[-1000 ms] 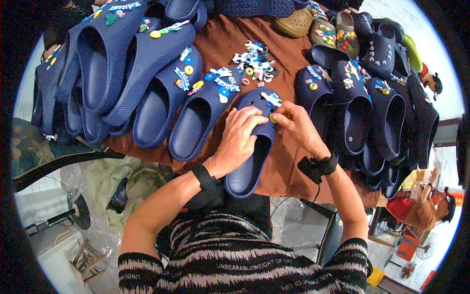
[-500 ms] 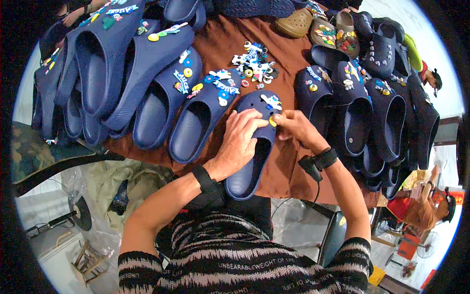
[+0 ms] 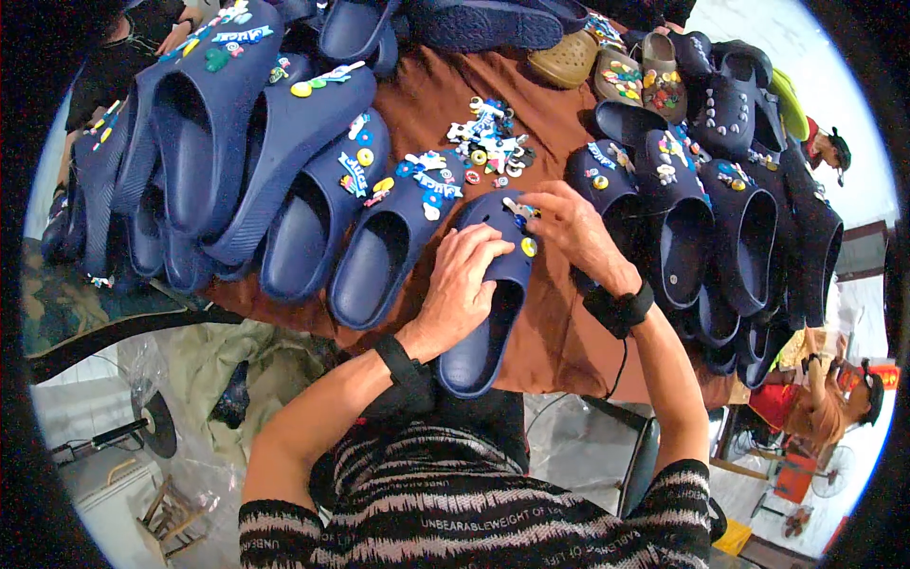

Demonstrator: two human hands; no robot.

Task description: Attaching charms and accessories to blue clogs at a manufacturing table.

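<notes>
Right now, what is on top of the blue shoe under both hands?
A yellow charm, a white-and-blue charm partly covered by the right hand, and the left hand. What lies beneath that left hand cannot be seen.

Left hand [image 3: 464, 286] on navy clog [image 3: 509, 269]; right hand [image 3: 578, 233] at white charm [image 3: 518, 210] near toe. Yellow charm [image 3: 528, 247] nearby. Charm pile [image 3: 491, 135] on brown cloth [image 3: 555, 322].

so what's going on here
The person's left hand lies across a navy blue foam clog set on a brown cloth. The fingers of the right hand are at a small white-and-blue charm near its toe; whether they grip it is hard to tell. A round yellow charm sits on the same clog, nearer the opening. Beyond lies a loose pile of small multicoloured charms, with other decorated dark blue foam clogs to either side.
</notes>
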